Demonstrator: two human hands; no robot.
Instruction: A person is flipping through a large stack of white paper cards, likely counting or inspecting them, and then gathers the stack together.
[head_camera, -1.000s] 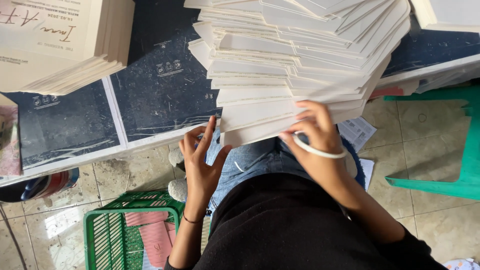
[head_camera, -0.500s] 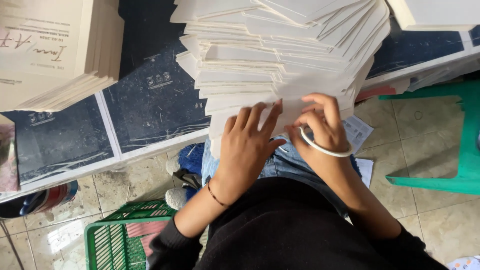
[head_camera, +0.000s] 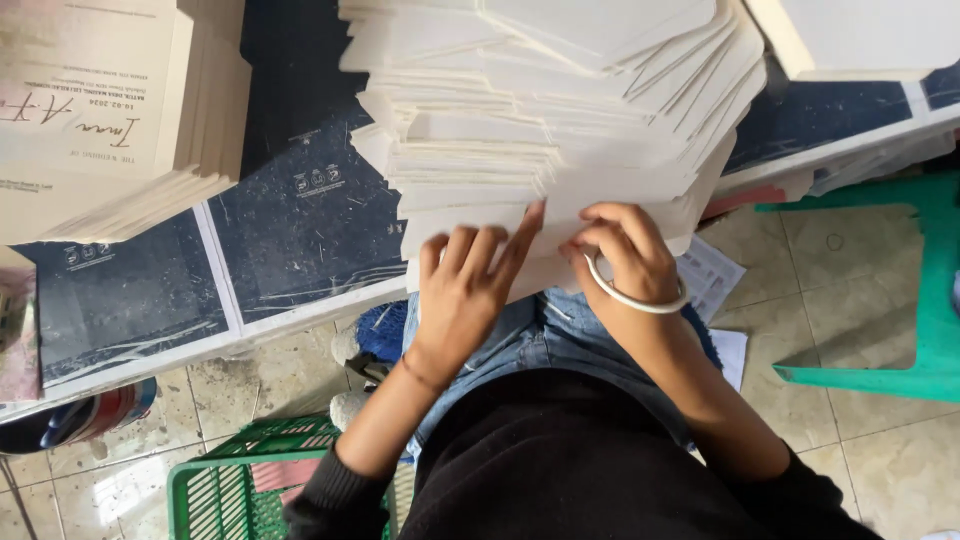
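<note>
A tall, fanned stack of cream paper sheets (head_camera: 560, 110) leans over the near edge of the dark blue table (head_camera: 300, 230). My left hand (head_camera: 470, 285) lies flat on the lowest sheets of that stack, fingers spread and pointing up. My right hand (head_camera: 615, 250), with a white bangle on the wrist, pinches the bottom edge of the same sheets between thumb and fingers. Both hands sit side by side above my lap, in blue jeans and a black top.
A second stack of printed cream cards (head_camera: 110, 110) stands at the left of the table. A green plastic basket (head_camera: 240, 480) sits on the tiled floor below left. A green plastic chair (head_camera: 900, 300) stands to the right, with loose papers (head_camera: 715, 275) on the floor.
My left hand rose from below the table edge and came to rest flat on the bottom sheets beside my right hand. My right hand stayed at the stack's lower edge.
</note>
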